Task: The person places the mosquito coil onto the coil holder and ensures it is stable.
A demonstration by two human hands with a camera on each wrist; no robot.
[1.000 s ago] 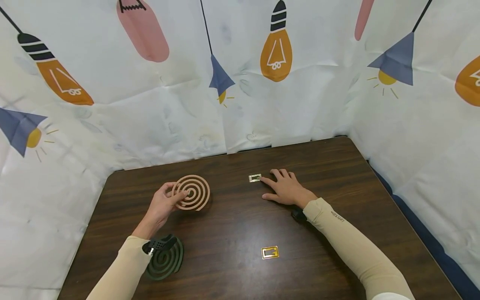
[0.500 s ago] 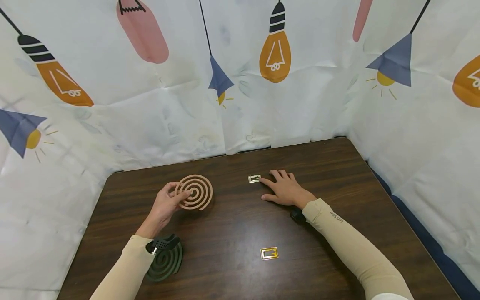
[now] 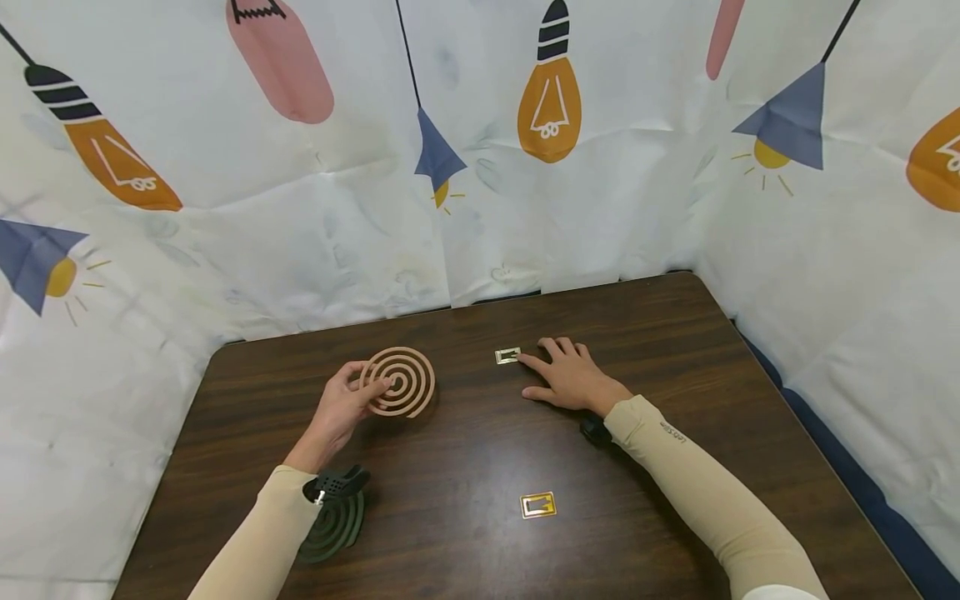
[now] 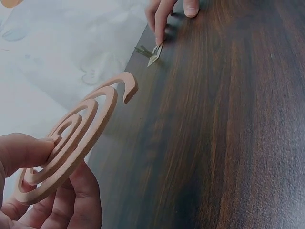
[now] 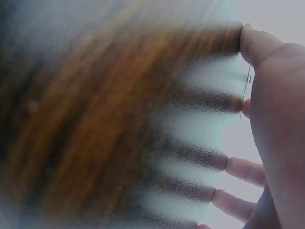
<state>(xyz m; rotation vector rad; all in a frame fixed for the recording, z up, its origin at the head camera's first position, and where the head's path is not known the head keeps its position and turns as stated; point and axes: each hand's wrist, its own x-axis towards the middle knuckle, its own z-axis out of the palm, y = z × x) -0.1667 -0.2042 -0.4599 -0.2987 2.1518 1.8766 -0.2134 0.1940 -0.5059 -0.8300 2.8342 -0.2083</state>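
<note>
Head view: left grip (image 3: pixel 345 403) pinches tan spiral coil (image 3: pixel 403 381) above counter (image 3: pixel 465 450), most of it jutting right of the thumb; right grip (image 3: pixel 573 377) spread on counter, touching small metal stand (image 3: pixel 507 356).

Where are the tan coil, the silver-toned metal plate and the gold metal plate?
Tan coil (image 4: pixel 76 160): left wrist view, on a lower turn of its spiral.
Silver-toned metal plate (image 3: pixel 507 361): head view, on the near edge of its frame.
Gold metal plate (image 3: pixel 538 515): head view, on the near edge of its frame.
</note>
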